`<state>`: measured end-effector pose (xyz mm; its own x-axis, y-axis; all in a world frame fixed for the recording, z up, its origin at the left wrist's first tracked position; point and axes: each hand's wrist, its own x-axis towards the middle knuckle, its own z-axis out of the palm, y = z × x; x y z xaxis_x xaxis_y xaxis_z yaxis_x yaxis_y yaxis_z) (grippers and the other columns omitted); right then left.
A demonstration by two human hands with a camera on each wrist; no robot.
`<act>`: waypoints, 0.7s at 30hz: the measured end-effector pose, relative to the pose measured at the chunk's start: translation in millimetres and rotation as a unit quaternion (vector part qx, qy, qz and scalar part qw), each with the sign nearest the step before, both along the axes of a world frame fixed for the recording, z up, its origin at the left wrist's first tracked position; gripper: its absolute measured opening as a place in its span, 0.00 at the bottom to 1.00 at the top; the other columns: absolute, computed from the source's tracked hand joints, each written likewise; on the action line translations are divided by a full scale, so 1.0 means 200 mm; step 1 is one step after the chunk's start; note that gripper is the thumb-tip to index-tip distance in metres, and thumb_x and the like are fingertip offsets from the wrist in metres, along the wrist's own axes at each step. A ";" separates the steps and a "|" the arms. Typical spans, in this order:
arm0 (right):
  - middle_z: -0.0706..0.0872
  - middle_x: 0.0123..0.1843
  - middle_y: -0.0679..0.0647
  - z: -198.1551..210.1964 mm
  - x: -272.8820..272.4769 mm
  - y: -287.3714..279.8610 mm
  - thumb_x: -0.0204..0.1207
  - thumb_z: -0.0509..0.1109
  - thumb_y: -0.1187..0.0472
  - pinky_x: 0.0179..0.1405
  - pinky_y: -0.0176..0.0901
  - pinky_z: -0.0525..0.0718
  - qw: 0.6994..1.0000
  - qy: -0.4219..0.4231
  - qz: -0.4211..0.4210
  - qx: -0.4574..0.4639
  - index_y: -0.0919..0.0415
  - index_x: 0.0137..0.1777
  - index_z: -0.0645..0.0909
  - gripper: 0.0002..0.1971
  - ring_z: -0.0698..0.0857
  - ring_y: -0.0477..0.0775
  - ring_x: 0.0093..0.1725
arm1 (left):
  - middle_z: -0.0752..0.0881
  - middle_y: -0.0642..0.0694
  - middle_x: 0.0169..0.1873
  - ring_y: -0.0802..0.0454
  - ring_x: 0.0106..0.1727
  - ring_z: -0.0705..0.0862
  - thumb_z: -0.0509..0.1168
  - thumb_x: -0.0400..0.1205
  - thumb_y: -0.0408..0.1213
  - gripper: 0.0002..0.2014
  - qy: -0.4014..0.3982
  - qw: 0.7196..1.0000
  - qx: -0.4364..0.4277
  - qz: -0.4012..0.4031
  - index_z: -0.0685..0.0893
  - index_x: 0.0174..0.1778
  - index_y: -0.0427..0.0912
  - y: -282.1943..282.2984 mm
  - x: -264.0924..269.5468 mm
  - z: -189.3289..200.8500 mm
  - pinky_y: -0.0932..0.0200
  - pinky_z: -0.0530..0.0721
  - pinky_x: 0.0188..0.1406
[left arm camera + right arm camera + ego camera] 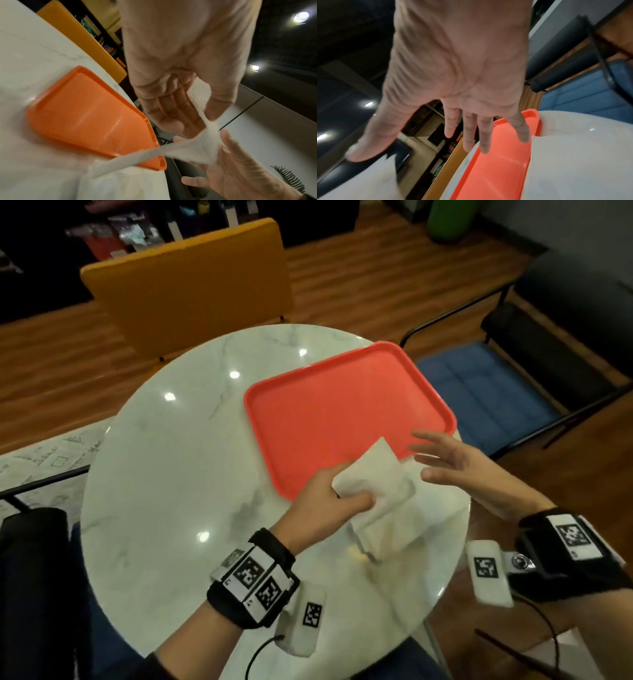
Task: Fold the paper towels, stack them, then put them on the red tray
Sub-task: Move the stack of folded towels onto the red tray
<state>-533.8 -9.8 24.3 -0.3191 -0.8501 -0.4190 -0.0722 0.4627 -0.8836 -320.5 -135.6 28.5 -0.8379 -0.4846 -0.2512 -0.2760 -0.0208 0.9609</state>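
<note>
My left hand [346, 491] pinches a folded white paper towel [373, 474] between thumb and fingers and holds it lifted over the near corner of the red tray [342, 412]. In the left wrist view the same hand [200, 119] grips the towel [202, 146] beside the tray [89, 115]. More white paper towel [390, 529] lies on the table under it, blurred. My right hand [442, 457] hovers just right of the held towel with fingers spread and holds nothing. The right wrist view shows that hand [469, 129] open above the tray's edge [496, 162], with a towel [359, 182] at lower left.
The round white marble table [171, 491] carries the tray, which has nothing in it, at its far right. An orange chair [191, 289] stands beyond the table. A black-framed chair with a blue seat [479, 392] stands to the right. The floor is wood.
</note>
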 end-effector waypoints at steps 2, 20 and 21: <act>0.81 0.70 0.41 0.02 -0.04 -0.01 0.59 0.84 0.48 0.67 0.41 0.77 0.998 -0.033 0.059 -0.005 0.33 0.74 0.68 0.43 0.78 0.38 0.70 | 0.80 0.56 0.33 0.61 0.35 0.76 0.65 0.72 0.29 0.05 0.005 1.000 -0.013 -0.028 0.83 0.41 0.41 0.05 -0.11 0.04 0.62 0.72 0.36; 0.86 0.47 0.72 -0.42 -0.43 0.19 0.63 0.79 0.52 0.46 0.58 0.82 0.989 -0.029 -0.099 0.105 0.76 0.49 0.80 0.27 0.83 0.63 0.44 | 0.89 0.40 0.47 0.45 0.47 0.86 0.73 0.76 0.35 0.09 -0.191 0.977 0.054 0.078 0.84 0.50 0.43 0.03 -0.31 -0.33 0.48 0.82 0.49; 0.85 0.42 0.69 -0.45 -0.43 0.20 0.61 0.80 0.50 0.43 0.53 0.80 0.989 -0.003 -0.084 0.118 0.76 0.45 0.79 0.27 0.82 0.60 0.42 | 0.89 0.43 0.45 0.46 0.45 0.86 0.73 0.75 0.36 0.09 -0.208 0.975 0.028 0.073 0.84 0.50 0.43 0.04 -0.32 -0.36 0.52 0.83 0.46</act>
